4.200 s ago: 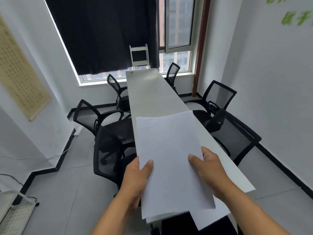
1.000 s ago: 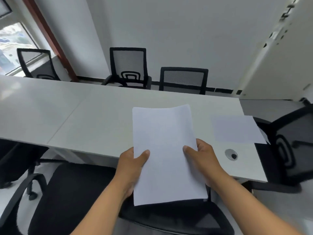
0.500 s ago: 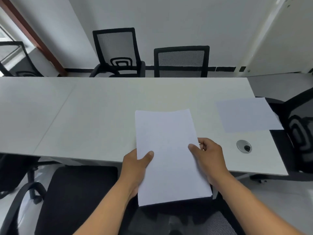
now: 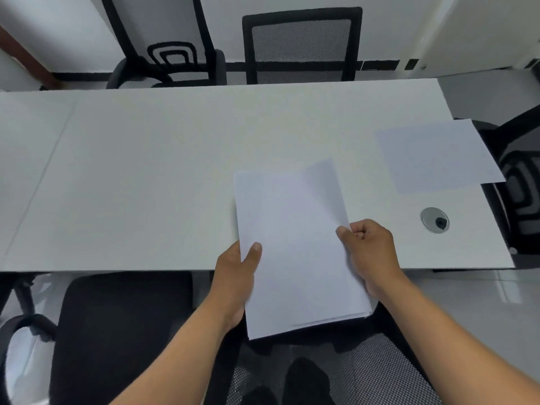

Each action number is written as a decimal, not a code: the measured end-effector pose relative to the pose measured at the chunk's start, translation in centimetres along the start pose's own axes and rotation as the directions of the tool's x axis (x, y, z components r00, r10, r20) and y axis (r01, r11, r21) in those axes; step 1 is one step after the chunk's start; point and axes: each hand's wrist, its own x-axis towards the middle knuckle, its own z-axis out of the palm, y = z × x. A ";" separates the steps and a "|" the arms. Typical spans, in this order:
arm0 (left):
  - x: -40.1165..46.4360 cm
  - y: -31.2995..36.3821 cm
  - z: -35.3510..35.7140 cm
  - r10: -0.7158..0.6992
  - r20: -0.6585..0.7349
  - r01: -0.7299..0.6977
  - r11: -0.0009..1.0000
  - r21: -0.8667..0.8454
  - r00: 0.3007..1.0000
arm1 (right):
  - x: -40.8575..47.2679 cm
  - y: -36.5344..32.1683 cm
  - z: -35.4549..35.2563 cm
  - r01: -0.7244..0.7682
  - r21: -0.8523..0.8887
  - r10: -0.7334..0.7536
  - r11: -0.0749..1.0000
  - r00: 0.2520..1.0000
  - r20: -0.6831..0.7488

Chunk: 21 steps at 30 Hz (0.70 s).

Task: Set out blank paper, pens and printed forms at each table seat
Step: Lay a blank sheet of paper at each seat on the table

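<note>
I hold a stack of blank white paper point(image 4: 295, 252) over the near edge of the long white table point(image 4: 175, 171). My left hand point(image 4: 236, 273) grips the stack's left edge, thumb on top. My right hand point(image 4: 368, 252) pinches the right edge of the top sheet, whose far right corner is lifted off the stack. One blank sheet point(image 4: 438, 156) lies flat at the table's right end, overhanging the edge a little. No pens or printed forms are in view.
Two black mesh chairs point(image 4: 301, 45) stand across the table against the wall. A black chair seat point(image 4: 122, 331) sits just below me at the near edge, another chair point(image 4: 520, 176) at the right end. A round cable grommet point(image 4: 434, 220) is set in the tabletop near my right hand.
I turned from the table's end to face its long side. My right hand went from holding the stack to pinching the top sheet, lifting its right edge. The view tilted down.
</note>
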 end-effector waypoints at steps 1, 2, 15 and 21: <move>0.4 -0.1 -0.1 -0.015 0.000 0.015 1.000 0.000 1.000 | 0.3 0.3 0.1 -0.005 -0.011 0.005 1.000 1.000 0.006; 0.7 -0.1 -0.2 -0.027 0.001 0.027 1.000 0.002 1.000 | 0.6 0.6 0.2 -0.006 -0.025 0.006 1.000 1.000 0.010; 3.6 1.4 -2.5 -0.065 -0.033 0.064 0.997 -0.040 0.997 | 5.2 3.9 -0.7 -0.002 -0.335 -0.080 0.942 0.970 -0.230; 3.5 2.4 -3.7 -0.054 -0.041 0.051 0.996 -0.072 0.998 | 6.5 5.4 -0.5 0.065 -0.468 -0.197 0.881 0.951 -0.239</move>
